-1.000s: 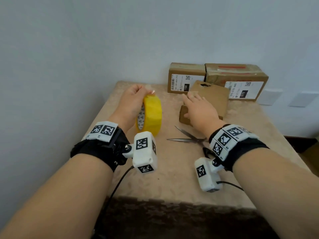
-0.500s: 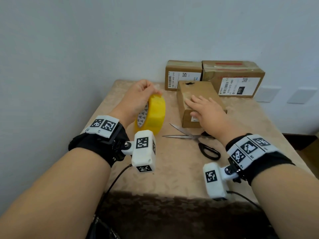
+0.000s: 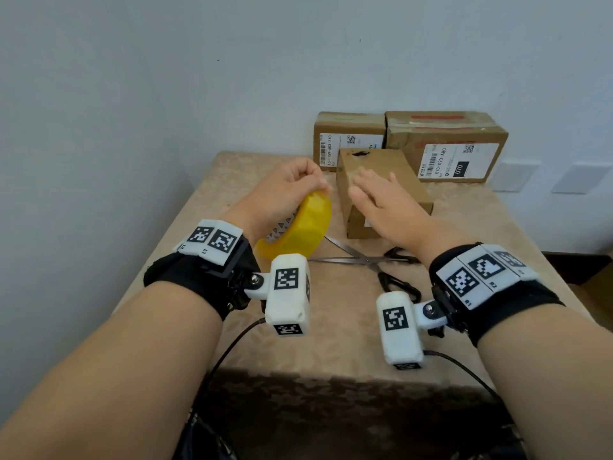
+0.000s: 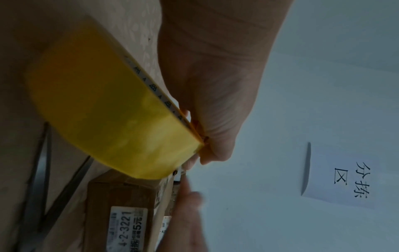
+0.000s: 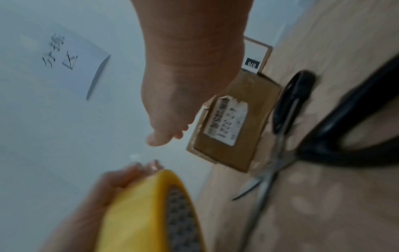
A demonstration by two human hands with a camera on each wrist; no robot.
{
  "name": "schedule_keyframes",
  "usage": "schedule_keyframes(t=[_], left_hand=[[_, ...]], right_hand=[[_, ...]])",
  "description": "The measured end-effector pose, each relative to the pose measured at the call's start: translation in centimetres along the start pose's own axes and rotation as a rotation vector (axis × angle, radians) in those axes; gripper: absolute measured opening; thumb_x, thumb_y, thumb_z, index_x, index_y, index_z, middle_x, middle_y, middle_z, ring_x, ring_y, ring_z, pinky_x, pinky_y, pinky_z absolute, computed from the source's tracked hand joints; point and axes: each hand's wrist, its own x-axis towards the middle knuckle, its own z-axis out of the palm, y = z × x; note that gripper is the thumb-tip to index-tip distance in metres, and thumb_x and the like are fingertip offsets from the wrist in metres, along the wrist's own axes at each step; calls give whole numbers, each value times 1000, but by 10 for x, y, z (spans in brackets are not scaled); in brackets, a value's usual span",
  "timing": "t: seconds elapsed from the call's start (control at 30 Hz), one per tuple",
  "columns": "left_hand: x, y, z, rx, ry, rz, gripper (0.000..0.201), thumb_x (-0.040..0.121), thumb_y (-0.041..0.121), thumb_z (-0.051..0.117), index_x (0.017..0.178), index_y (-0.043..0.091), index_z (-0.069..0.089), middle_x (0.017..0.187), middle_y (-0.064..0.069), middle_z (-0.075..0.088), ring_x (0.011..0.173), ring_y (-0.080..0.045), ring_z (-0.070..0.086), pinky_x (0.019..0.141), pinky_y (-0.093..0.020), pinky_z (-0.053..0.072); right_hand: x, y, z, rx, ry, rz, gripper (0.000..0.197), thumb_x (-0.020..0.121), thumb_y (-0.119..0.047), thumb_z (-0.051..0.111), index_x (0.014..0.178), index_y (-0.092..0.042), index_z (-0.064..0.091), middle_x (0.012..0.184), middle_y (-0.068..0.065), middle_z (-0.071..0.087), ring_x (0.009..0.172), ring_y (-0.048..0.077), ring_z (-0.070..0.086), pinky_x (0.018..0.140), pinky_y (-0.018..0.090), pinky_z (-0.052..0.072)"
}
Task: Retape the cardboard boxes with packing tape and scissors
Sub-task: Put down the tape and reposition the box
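Note:
My left hand (image 3: 292, 184) grips the top of a yellow roll of packing tape (image 3: 298, 230), tilted and held above the table (image 3: 232, 174); the roll (image 4: 112, 112) fills the left wrist view. A small cardboard box (image 3: 404, 180) lies just right of the roll. My right hand (image 3: 374, 194) hovers over its near left part with fingers straight, holding nothing; whether it touches the box is unclear. Scissors (image 3: 365, 260) with black handles lie open on the table in front of the box, also seen as scissors (image 5: 287, 119) beside the box (image 5: 228, 129) in the right wrist view.
Two larger cardboard boxes stand against the back wall: one with a white label (image 3: 345, 137) and one with red tape and a "070" label (image 3: 454, 144). A paper sign (image 4: 345, 177) hangs on the wall. The table's front edge is near my wrists.
The small box went from lying tipped at an angle to resting flat nearer me. My right hand lifted from it and drew left toward the tape roll. The roll tilted more.

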Motion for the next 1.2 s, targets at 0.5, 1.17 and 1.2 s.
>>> schedule_keyframes(t=[0.5,1.17,1.2], left_hand=[[-4,1,-15,-50,46,-117,21,86,40,63,88,22,54,92,2,60,88,-13,61,84,-31,50],[2,23,-14,856,104,-17,55,93,53,46,80,4,68,74,-14,63,68,-25,56,61,-30,40],[3,24,-12,853,107,-14,57,92,54,46,84,2,69,79,-16,65,72,-28,59,62,-32,41]], right_hand=[[18,-37,0,408,155,17,10,83,-20,74,86,-11,72,81,-1,69,77,9,63,75,22,52],[18,-25,-22,538,421,281,27,86,-19,70,79,8,70,73,-2,69,83,6,66,84,32,51],[17,-23,-22,521,435,274,31,87,-19,69,77,10,68,75,9,70,79,9,67,81,29,49]])
